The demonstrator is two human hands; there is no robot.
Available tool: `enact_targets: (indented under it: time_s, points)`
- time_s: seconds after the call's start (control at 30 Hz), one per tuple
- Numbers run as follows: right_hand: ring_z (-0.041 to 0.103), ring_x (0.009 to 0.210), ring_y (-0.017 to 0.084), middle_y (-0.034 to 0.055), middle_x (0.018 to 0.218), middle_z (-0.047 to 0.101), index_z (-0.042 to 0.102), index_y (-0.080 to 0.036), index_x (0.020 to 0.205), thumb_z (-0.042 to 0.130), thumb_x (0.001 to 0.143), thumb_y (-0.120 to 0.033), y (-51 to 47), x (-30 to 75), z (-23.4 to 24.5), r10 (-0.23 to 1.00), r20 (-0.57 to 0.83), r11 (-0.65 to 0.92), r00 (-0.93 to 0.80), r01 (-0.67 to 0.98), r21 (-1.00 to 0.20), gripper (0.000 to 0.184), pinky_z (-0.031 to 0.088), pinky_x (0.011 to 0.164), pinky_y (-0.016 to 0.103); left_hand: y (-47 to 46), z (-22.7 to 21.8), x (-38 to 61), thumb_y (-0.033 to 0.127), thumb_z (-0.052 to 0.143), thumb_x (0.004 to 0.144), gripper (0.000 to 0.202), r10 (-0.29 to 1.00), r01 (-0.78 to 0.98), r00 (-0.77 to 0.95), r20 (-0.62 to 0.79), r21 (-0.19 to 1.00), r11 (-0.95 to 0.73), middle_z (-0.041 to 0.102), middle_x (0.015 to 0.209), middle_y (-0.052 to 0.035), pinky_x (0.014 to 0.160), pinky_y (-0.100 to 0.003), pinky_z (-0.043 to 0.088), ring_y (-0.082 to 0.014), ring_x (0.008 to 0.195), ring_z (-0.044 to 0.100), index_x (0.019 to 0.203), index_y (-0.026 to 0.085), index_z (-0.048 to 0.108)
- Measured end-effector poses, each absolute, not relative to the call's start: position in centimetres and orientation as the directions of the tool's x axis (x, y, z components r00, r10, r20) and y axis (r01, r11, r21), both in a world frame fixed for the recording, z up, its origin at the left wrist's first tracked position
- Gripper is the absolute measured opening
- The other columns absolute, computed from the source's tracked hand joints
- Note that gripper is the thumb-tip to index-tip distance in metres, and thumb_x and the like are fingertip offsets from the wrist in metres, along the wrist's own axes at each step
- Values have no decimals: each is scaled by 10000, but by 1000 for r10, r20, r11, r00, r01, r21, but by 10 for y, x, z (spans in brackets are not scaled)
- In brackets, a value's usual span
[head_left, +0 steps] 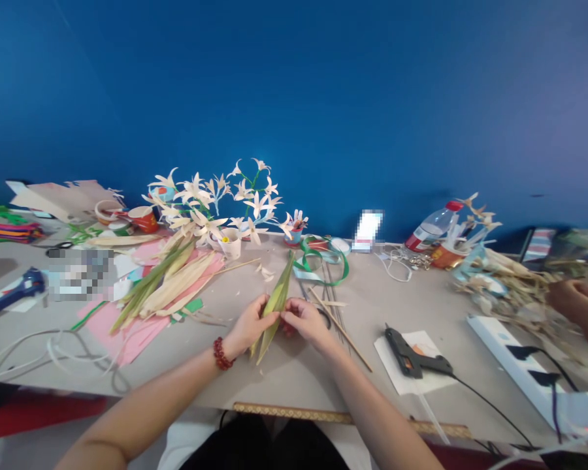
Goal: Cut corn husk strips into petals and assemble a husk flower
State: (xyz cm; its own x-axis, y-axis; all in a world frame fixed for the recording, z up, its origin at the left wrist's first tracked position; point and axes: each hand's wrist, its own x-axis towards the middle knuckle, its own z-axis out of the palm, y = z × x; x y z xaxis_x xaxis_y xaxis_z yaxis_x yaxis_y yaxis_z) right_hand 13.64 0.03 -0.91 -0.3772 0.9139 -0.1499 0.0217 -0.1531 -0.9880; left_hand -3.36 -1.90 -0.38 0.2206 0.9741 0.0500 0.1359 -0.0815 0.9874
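A long green-yellow leaf (277, 301) lies lengthwise on the grey table (294, 378), pointing away from me. My left hand (249, 325), with a red bead bracelet on its wrist, pinches the leaf's left edge near the middle. My right hand (304, 321) pinches the right edge opposite it. Both hands are closed on the leaf, low over the table.
A bunch of pale leaf-made flowers (215, 205) stands behind, with dried leaves (169, 282) on pink paper to the left. A black glue gun (411, 356) lies on paper to the right, beside thin sticks (340, 329) and green ribbon (323, 261). Another person's hand (571, 297) works at far right near a power strip (524, 369).
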Motion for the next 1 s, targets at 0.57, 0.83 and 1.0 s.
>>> enact_targets:
  time_s: [0.57, 0.83, 1.0]
  points:
    - [528, 449, 114, -56, 542, 532, 474, -216, 663, 552, 723, -214, -2, 134, -16, 955, -25, 17, -295, 138, -990, 99, 405, 446, 209, -20, -3, -33, 248, 558, 800, 139, 979, 231, 177, 101, 963, -141, 608, 829, -6, 748, -272, 465, -171, 790, 563, 911, 164, 556]
    - [442, 499, 124, -50, 514, 480, 453, -216, 589, 561, 697, -181, -12, 129, 2, 971, 109, 169, -211, 288, -943, 157, 321, 496, 226, -26, 7, -30, 261, 555, 789, 127, 979, 246, 163, 119, 957, -157, 576, 798, 0, 724, -270, 459, -168, 764, 543, 877, 170, 543]
    - [439, 479, 131, -49, 493, 480, 505, -215, 634, 532, 729, -202, -7, 141, 5, 980, 160, 194, -121, 355, -915, 100, 313, 482, 233, -37, 26, -30, 316, 569, 805, 158, 975, 248, 176, 135, 952, -177, 551, 768, -1, 687, -264, 458, -158, 722, 517, 877, 177, 546]
